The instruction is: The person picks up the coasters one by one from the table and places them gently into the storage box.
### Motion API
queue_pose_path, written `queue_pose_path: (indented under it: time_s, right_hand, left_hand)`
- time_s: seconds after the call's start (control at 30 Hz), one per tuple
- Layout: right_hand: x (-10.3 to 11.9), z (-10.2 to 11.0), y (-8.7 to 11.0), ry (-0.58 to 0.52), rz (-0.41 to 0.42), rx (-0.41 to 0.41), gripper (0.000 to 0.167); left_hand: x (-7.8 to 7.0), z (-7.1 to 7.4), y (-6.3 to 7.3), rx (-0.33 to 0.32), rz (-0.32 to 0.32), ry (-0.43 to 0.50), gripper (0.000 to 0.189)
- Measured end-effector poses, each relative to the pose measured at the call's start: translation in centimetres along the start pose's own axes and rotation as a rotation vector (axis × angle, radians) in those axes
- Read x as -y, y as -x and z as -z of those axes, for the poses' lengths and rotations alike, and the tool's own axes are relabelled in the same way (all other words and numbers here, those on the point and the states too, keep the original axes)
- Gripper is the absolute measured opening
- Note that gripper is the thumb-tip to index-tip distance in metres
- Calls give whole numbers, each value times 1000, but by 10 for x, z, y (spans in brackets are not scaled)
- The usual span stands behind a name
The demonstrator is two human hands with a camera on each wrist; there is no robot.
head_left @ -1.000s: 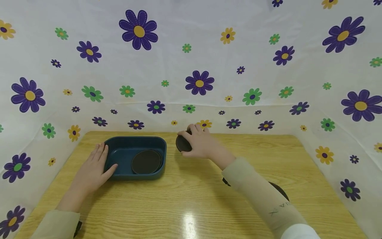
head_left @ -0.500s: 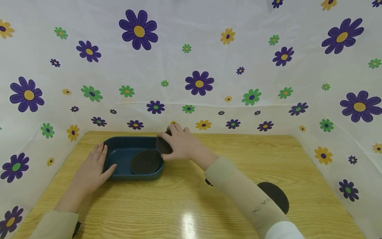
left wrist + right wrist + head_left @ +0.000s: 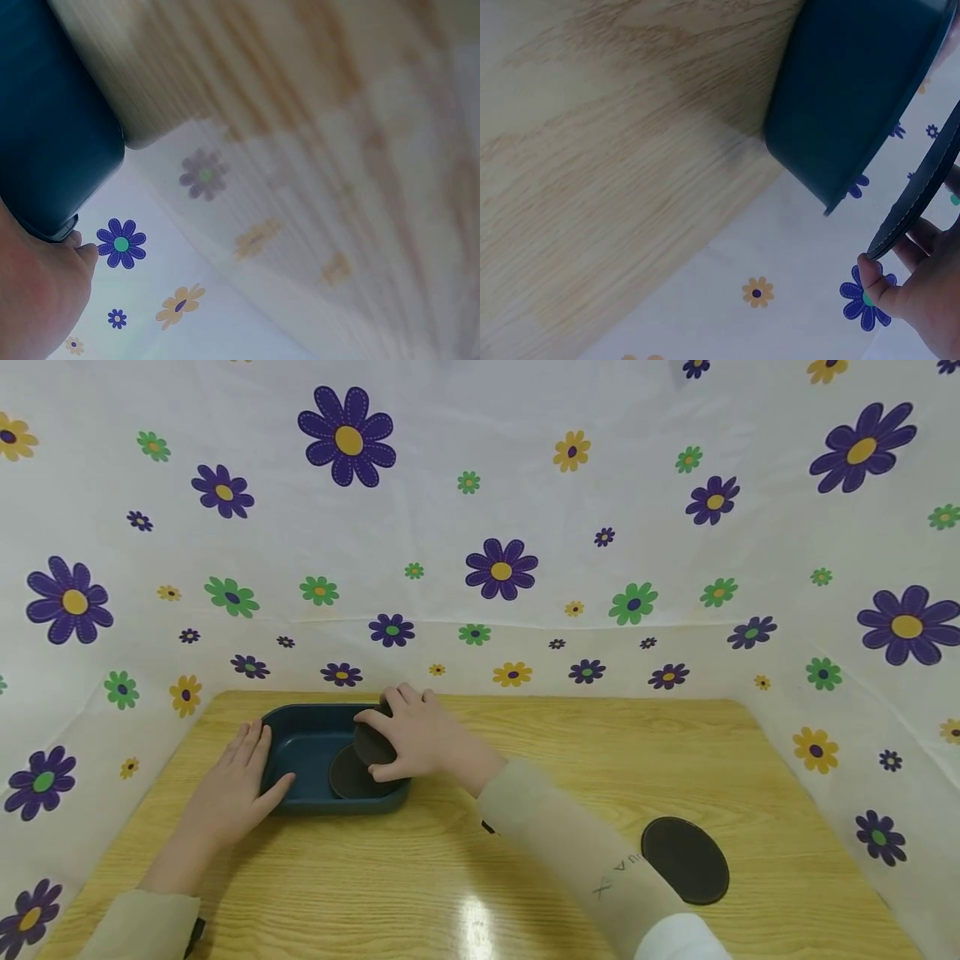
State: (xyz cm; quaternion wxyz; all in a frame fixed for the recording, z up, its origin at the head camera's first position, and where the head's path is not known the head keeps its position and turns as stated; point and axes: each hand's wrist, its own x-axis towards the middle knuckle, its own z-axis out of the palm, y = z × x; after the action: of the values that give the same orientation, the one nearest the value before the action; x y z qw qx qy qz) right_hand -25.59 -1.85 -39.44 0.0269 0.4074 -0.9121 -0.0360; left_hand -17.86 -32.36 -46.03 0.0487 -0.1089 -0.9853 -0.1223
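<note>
A dark blue rectangular bin (image 3: pixel 330 807) stands at the left of the table. My left hand (image 3: pixel 228 785) rests along its left side, fingers straight and thumb spread over the front rim. My right hand (image 3: pixel 416 735) pinches a round black coaster (image 3: pixel 370 739) by its edges, over the right part of the bin. In the right wrist view this held coaster (image 3: pixel 919 191) shows a stitched edge and is tilted, just above the rim. Below it, inside the bin, lies another black coaster (image 3: pixel 347 778), partly covered by the held one.
A further black coaster (image 3: pixel 685 860) lies flat on the wooden table (image 3: pixel 480 843) at the right, beside my right forearm. A white cloth (image 3: pixel 570 568) with printed flowers hangs behind the table and along both sides.
My right hand has carried the held coaster leftward, from the table right of the bin to over its inside. The coaster at the right has come out from behind my forearm. My left hand stays.
</note>
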Motion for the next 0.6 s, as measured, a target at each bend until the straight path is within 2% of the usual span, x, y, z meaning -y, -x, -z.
queue_pose_path:
  time_s: [0.3, 0.6]
  right_hand:
    - [11, -12, -14, 15, -7, 43, 79]
    - [22, -19, -20, 8, 44, 48, 78]
  left_hand:
    - [2, -2, 0, -4, 1, -8, 93]
    - [0, -1, 0, -5, 3, -12, 92]
